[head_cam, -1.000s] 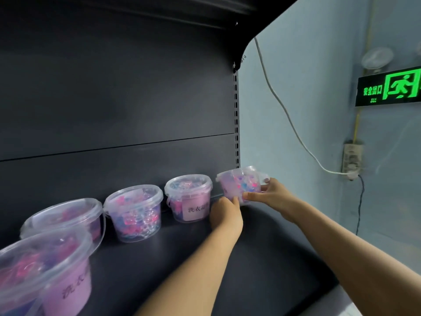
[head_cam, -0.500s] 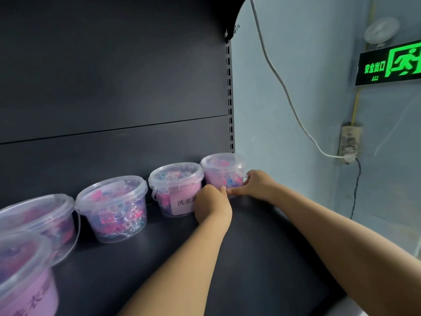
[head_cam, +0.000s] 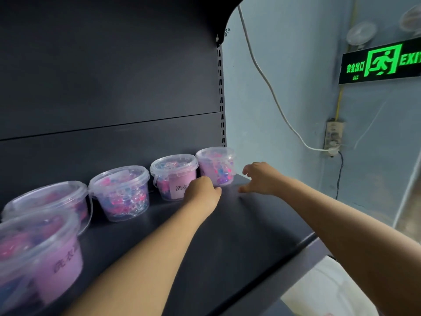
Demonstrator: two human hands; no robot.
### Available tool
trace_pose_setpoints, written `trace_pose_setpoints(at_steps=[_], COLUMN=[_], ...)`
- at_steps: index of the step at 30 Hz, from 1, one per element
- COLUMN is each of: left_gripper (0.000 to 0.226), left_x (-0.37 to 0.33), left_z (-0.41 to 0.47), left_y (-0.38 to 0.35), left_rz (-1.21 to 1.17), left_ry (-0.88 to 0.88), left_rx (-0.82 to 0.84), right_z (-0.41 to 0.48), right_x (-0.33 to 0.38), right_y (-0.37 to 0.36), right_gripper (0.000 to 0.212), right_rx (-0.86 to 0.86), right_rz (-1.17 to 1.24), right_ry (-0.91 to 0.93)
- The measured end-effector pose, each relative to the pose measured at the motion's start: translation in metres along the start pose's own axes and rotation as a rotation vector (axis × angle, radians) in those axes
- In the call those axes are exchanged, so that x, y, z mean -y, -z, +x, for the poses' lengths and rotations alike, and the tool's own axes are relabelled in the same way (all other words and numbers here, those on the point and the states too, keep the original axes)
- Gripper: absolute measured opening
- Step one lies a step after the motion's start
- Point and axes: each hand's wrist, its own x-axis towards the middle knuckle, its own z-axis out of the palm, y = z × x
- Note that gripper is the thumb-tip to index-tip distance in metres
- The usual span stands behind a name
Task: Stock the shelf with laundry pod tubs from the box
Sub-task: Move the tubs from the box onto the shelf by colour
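Left hand (head_cam: 202,193) is hanging low over the shelf (head_cam: 227,229), fingers hidden, grip not discernible. Right hand (head_cam: 259,179) is hovering open, holding nothing. Tub (head_cam: 215,166) is standing upright just beyond the left hand, left of the right hand.

Black shelf board (head_cam: 239,224) carries five lidded laundry pod tubs (head_cam: 120,192), all upright: four lined along the back panel, a fifth tub (head_cam: 38,258) nearer at far left.

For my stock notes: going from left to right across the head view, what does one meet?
nearest tub → middle tub → pale-labelled tub → end tub → right hand → exit sign
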Motion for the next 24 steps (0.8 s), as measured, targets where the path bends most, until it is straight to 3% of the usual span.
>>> trace_pose_setpoints(at_steps=[7,9,13,16,24], left_gripper=[0.03,0.019,0.015,0.032,0.034], left_x=[0.006,0.005,0.005,0.007,0.008], left_z=[-0.074,-0.102,-0.169,-0.228,-0.382], left_y=[0.074,0.097,0.139,0.168,0.213], left_rz=[0.407,0.505,0.664,0.755,0.773], left_ry=[-0.262,-0.285,-0.281,-0.23,-0.181], left_rx=[-0.057,-0.093,-0.153,-0.185,-0.394], right_z=[-0.08,-0.106,-0.169,-0.226,-0.378], right_x=[0.018,0.027,0.051,0.07,0.102], right_y=[0.045,0.061,0.095,0.118,0.18], right_gripper=[0.06,0.062,0.07,0.071,0.059], right_rx=[0.026,0.034,0.008,-0.051,-0.231], right_rz=[-0.271,-0.345,-0.301,-0.25,-0.223], right_ry=[0.11,0.102,0.073,0.078,0.075])
